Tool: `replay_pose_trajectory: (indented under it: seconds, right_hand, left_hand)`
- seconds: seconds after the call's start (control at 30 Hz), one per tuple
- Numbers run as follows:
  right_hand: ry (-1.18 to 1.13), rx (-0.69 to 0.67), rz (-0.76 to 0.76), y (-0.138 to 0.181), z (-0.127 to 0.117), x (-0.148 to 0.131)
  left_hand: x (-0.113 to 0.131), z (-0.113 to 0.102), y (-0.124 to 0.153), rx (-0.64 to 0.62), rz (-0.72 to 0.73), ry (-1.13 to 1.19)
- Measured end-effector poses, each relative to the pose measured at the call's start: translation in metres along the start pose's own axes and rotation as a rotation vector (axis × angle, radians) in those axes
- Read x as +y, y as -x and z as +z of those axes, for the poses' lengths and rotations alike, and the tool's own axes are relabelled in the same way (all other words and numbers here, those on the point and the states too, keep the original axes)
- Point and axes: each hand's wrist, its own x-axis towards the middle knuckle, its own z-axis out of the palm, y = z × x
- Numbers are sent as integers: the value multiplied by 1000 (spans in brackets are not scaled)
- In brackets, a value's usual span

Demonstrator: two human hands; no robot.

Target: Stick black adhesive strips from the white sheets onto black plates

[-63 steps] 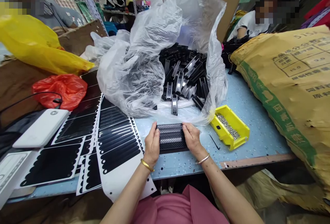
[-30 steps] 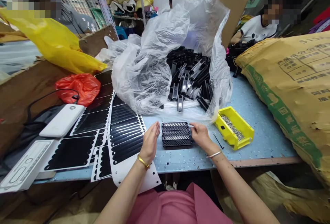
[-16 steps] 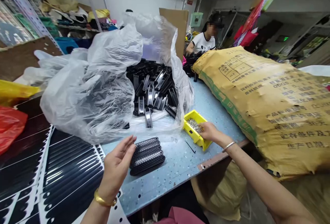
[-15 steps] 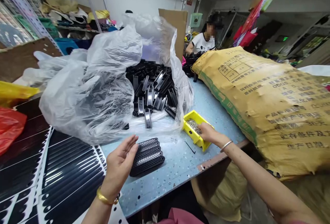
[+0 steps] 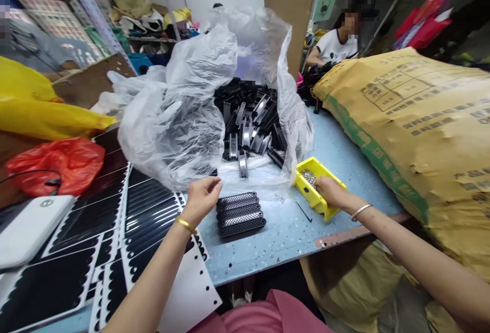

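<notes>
My left hand (image 5: 204, 198) hovers at the left end of a row of black perforated strips (image 5: 241, 213). Its fingers are loosely bent, thumb apart, and nothing shows in them. The strips lie side by side on the blue tabletop. My right hand (image 5: 332, 191) reaches into a yellow bin (image 5: 320, 204), its fingers pressed together among small shiny metal pieces (image 5: 308, 177). The fingertips are partly hidden there. Between the strips and the bin lies a thin black hex key (image 5: 304, 212).
Behind the strips, a clear plastic bag (image 5: 176, 128) spills black parts (image 5: 248, 123). A big yellow sack (image 5: 429, 103) bulges at right. Black sheets (image 5: 149, 220), a white power bank (image 5: 34, 228) and a red bag (image 5: 57, 164) lie left. Another person (image 5: 339, 42) sits behind.
The view has swung left, so things sit further right. The fingers of my left hand have bent in from a spread pose. My right hand stays in the yellow bin.
</notes>
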Motion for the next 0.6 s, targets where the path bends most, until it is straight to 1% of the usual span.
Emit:
replay_pose_trajectory:
  seconds: [0.07,0.1,0.2,0.27,0.33,0.4,0.47,0.53,0.6]
  right_hand:
    - [-27,-42,-36,1,-1,1]
    - [-49,-67,-50,0,-1,1]
    - [-88,-104,-60,-2,-2,1]
    - [-70,-94,-56,-4,-1,1]
    - [-28,-70,-51,-5,1,1]
    - [26,-22,-42,-3,3,1]
    - [95,38,-37,1,5,2]
    - [159,80,-30,5,6,3]
    - [206,95,-11,8,7,5]
  left_hand:
    - [-8,-1,-14,-138,23,-70]
    - [-10,1,-22,-186,28,-71]
    - [-15,13,-43,-255,36,-41]
    - [-16,22,-53,-280,36,-40]
    - [-18,27,-57,-298,38,-59]
    - [-19,28,-54,-313,41,-86]
    - [-19,23,-47,-317,42,-113]
    - [-19,15,-35,-302,36,-133]
    - [-17,8,-20,-278,27,-147]
